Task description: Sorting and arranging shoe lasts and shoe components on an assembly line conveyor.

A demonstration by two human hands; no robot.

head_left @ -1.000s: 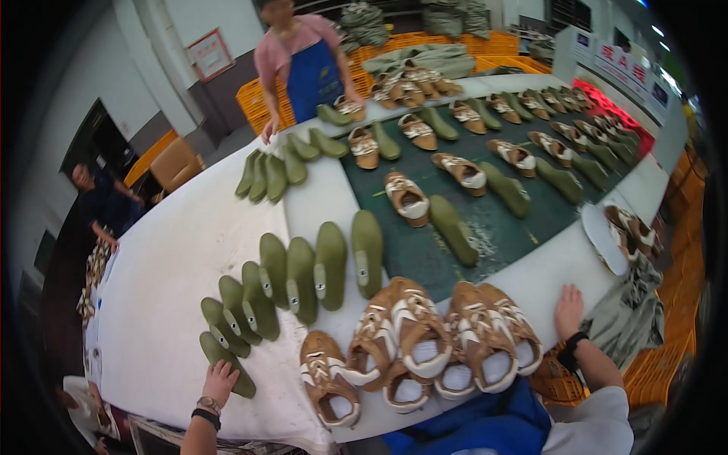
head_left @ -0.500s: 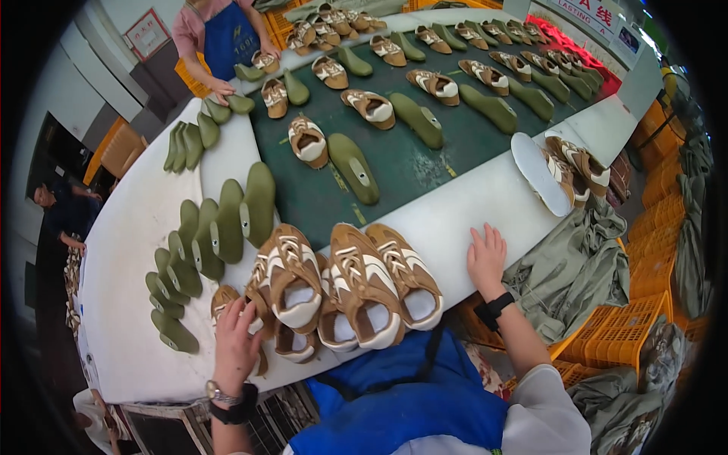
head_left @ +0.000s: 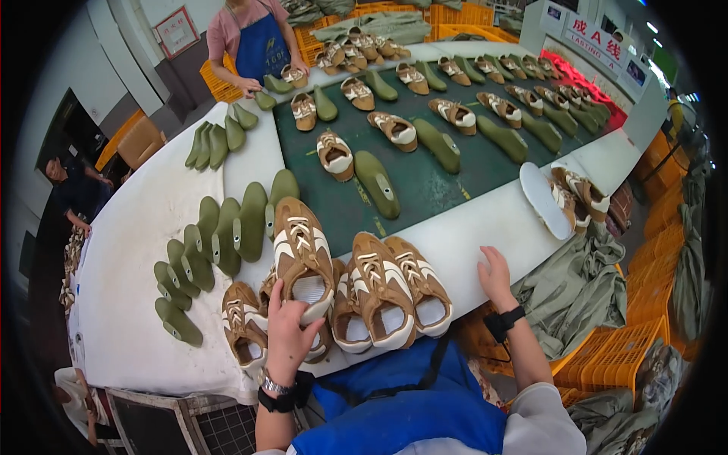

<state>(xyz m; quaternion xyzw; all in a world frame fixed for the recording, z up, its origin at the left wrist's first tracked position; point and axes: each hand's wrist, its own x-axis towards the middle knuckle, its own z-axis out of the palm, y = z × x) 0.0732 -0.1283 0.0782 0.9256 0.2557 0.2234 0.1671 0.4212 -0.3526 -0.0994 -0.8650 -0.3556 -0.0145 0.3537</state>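
Note:
A brown sneaker with white stripes rests tilted on top of other sneakers at the near edge of the table. My left hand grips its heel, with fingers and thumb on either side of the collar. Just left of that hand lies a single brown sneaker. To the right, another brown sneaker leans on its neighbours in the same row. My right hand hovers, open, by the right part of the white table edge, holding nothing.
Green shoe lasts stand in a row on the white table. Sneakers and lasts alternate on the dark green belt. A white oval plate leans by sneakers at right. Orange crates with grey cloth stand right; a co-worker is opposite.
My left hand has moved right, from the leftmost sneaker to the heel of the top sneaker, whose toe now points further up. My right hand stays empty. The head view has shifted.

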